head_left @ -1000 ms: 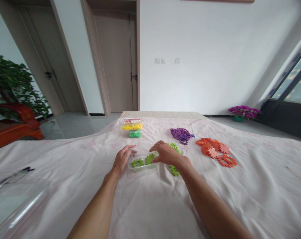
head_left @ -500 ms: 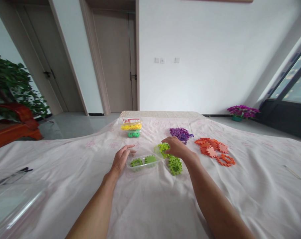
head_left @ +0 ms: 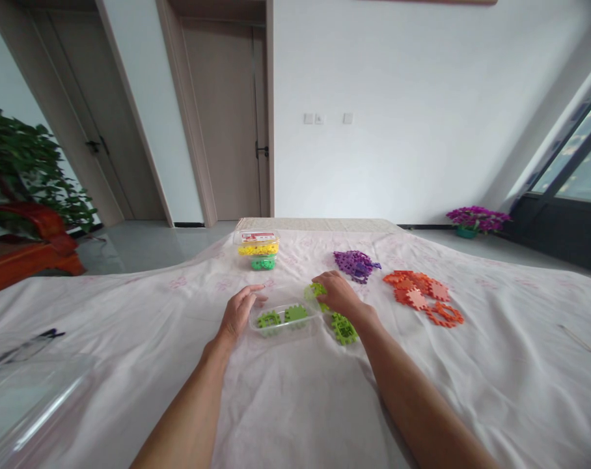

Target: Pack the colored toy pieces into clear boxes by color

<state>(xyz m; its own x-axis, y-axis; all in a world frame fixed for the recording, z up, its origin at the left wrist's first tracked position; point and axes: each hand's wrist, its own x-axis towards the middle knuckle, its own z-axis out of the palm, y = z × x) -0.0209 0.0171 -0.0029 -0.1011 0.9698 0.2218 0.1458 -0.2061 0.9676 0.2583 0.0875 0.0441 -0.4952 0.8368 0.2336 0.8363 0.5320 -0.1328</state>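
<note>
A clear plastic box lies on the cloth, with flat green interlocking pieces inside. Against its left end rests my left hand, fingers apart and stretched along the corner, not visibly pinching anything. My right hand is at the box's right end, its fingers curled down over light green interlocking pieces. Those pieces are partly hidden by the fingers and the clear plastic. Below that hand, more green pieces lie on the cloth, just right of the box.
Purple pieces and orange pieces lie in heaps at the right. Behind the left hand stand stacked clear boxes with yellow pieces and green ones. A large clear container sits front left. A thin stick lies far right.
My right hand has shifted slightly left and down, closer to the box, with its fingers over the light green pieces. My left hand has stayed at the box's left end.
</note>
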